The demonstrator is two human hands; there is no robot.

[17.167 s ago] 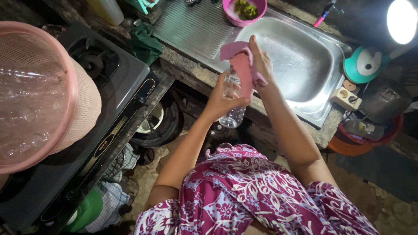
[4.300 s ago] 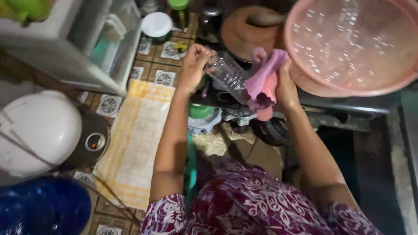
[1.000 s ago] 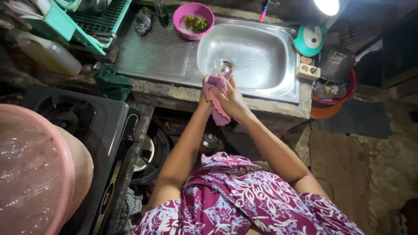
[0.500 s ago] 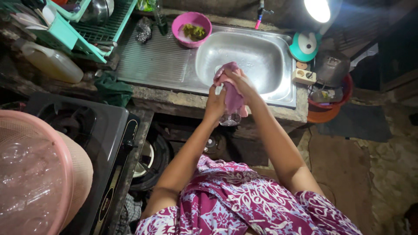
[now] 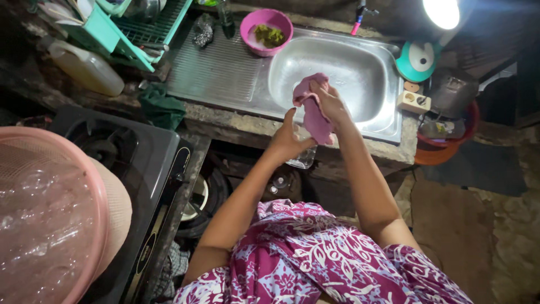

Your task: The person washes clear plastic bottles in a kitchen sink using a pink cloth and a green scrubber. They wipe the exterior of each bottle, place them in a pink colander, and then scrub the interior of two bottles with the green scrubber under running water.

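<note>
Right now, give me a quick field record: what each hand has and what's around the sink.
left hand: grips a clear plastic bottle at the counter edge
right hand: presses a pink cloth over the bottle
sink: steel basin, beyond the hands
pink bowl: on the drainboard, holds something green
stove: left of the person
pink basket: near left

Both arms extended forward, bare; left hand curled in grip, right hand above it, fingers clenched.
</note>
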